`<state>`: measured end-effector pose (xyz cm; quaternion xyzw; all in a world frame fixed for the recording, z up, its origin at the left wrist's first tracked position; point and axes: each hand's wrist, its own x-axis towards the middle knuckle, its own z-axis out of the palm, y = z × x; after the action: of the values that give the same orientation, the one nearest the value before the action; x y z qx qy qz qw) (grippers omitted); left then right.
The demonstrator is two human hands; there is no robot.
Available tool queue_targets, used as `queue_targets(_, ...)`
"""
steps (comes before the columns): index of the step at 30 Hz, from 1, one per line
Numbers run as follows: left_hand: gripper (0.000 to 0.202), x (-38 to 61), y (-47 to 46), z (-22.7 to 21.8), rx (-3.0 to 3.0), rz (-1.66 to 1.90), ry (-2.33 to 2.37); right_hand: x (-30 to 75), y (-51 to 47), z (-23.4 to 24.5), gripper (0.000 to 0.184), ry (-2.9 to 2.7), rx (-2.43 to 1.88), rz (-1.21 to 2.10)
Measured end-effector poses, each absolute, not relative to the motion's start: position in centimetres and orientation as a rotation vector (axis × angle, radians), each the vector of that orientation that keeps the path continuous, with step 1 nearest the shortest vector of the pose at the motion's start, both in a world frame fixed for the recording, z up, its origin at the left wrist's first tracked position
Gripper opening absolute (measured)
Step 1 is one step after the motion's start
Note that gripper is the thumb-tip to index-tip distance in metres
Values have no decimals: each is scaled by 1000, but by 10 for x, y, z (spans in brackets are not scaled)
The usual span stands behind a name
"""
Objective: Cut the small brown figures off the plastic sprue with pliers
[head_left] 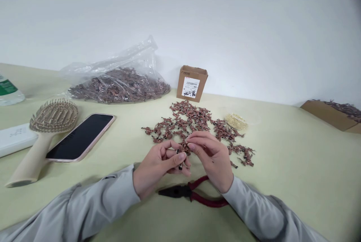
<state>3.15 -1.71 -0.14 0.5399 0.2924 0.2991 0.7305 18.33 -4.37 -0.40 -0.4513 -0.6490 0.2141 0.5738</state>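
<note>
Together, left hand (156, 168) and right hand (211, 160) pinch a copper piece (184, 147) between fingers (196, 144).

On my surface (282, 181), going off the pile of wire parts (180, 121): the bag of parts (118, 87) and a cardboard box (192, 83) sit behind it, my phone (80, 137) and hairbrush (53, 121) are left of it, and the pliers (180, 191) lie in front.

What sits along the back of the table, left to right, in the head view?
Clear plastic bottle, green label → clear plastic bag of copper-coloured pieces → brown cardboard box, white label → open brown cardboard box of copper pieces
</note>
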Motion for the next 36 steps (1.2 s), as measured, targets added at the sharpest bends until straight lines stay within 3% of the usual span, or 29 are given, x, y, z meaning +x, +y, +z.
queue_targets(8,21,28,-15,-2,1140,681,657,211,-56,6,10,-1832,-1240,429)
queue_targets(16,22,28,-16,-2,1129,670,677,225,-98,-7,38,-2628,-1207,147)
queue_targets(25,24,28,-15,-3,1047,691,644,224,-108,0,5,-2748,-1248,282)
queue_targets(30,19,28,-16,-4,1040,682,642,234,-128,11,18,-2606,-1351,335)
queue_targets(36,19,28,-16,-2,1037,660,683,253,-130,17,21,-2552,-1145,136)
